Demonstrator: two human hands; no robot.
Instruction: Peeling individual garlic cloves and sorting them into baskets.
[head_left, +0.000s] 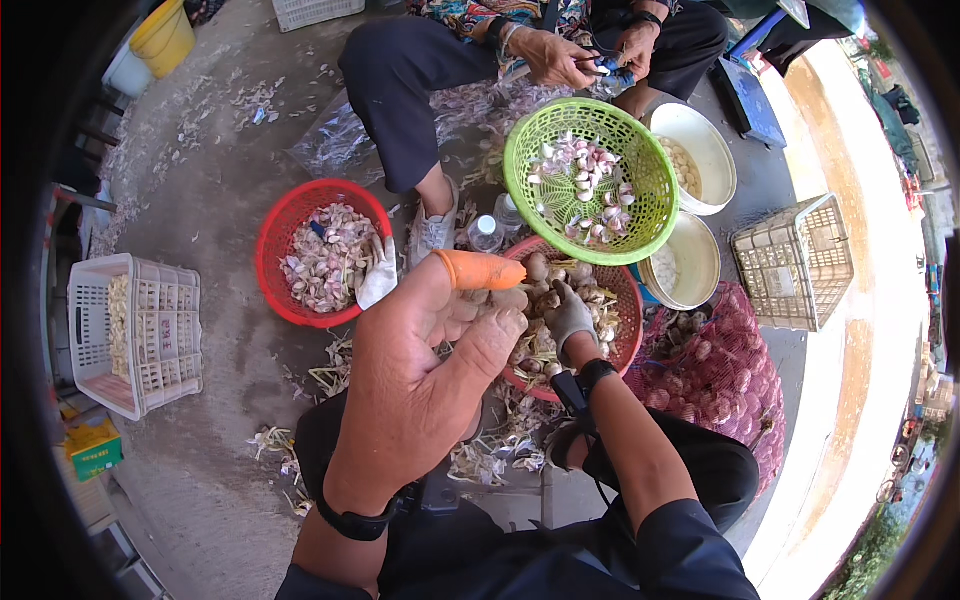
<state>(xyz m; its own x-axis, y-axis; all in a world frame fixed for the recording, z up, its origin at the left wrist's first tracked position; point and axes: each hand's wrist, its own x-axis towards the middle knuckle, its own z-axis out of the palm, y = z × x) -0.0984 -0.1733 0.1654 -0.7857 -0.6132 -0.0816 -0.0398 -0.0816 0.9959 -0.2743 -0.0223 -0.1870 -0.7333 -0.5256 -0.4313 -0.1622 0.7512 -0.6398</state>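
Note:
My left hand (420, 382) is raised close to the camera, its thumb and fingers partly curled and apart. An orange finger cot (484, 271) covers one finger, and I see nothing held. Below and to the right, my right hand (571, 319), in a pale work glove, reaches into a pink plastic basket (634, 330). Its fingers touch the garlic bulbs (538, 266) there; whether they grip one is hidden. A red basket (264, 259) at left holds loose garlic cloves (322, 262), with a white glove (379, 276) over its rim. A green basket (517, 161) with cloves overlaps the pink one.
A co-worker's hands (559, 58) hold small items opposite me. White buckets (716, 169) with peeled cloves stand at right, near a mesh sack (720, 375) of bulbs and a plastic crate (795, 262). Another crate (165, 337) is at left. Bottles (486, 234) stand behind the pink basket.

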